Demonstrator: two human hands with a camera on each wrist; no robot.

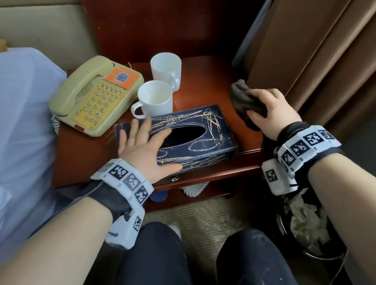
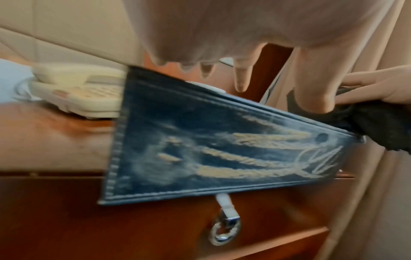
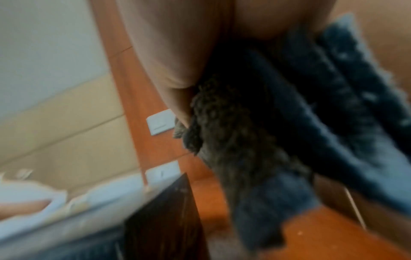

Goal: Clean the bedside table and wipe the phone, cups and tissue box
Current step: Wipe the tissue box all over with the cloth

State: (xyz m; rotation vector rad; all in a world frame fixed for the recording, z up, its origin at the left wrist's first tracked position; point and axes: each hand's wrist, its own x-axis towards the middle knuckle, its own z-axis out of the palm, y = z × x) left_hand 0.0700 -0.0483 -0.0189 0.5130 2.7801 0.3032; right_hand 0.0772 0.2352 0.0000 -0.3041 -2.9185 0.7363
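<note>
A dark blue tissue box with gold scribbles lies at the front of the wooden bedside table. My left hand lies flat over the box's left end, fingers straight and spread, thumb along the front top edge. Seen from the left wrist, the tissue box shows its patterned front side under the fingers. To the right of the box my right hand grips a bunched dark grey cloth, which fills the right wrist view. A beige phone and two white cups stand behind the box.
A bed with a pale blue sheet borders the table on the left. Brown curtains hang close on the right. A waste bin with crumpled paper stands on the floor under my right wrist. The drawer has a metal ring handle.
</note>
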